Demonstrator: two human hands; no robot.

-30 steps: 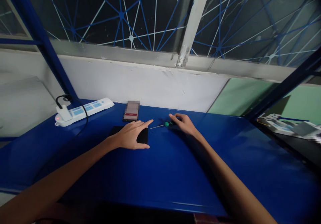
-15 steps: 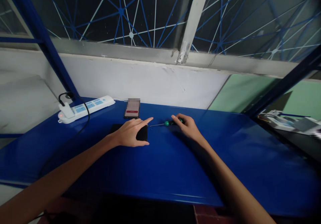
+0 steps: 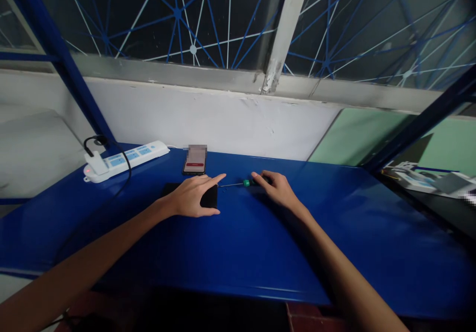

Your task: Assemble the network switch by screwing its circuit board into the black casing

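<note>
A flat black rectangular object (image 3: pixel 209 198) lies on the blue table, its exact kind unclear. Across it rests my left hand (image 3: pixel 191 196), gripping it from above with thumb along the near edge and index finger stretched past the far right corner. My right hand (image 3: pixel 274 186) is closed around the green-and-black handle of a screwdriver (image 3: pixel 246 183). Its thin metal shaft points left, and the tip is at the black object's right edge; whether it touches a screw is too small to tell. A few tiny dark bits (image 3: pixel 224 191) lie just below the shaft.
A phone (image 3: pixel 195 159) with a lit screen lies behind my left hand. At the back left sits a white power strip (image 3: pixel 128 161) with a plugged-in adapter and black cable. Blue frame posts (image 3: pixel 80 82) flank the table (image 3: pixel 238 252); papers (image 3: pixel 427 181) lie at the right.
The right hand has turned slightly around the screwdriver handle, covering more of it. My left hand and the black object stay in place; the view shifts a little.
</note>
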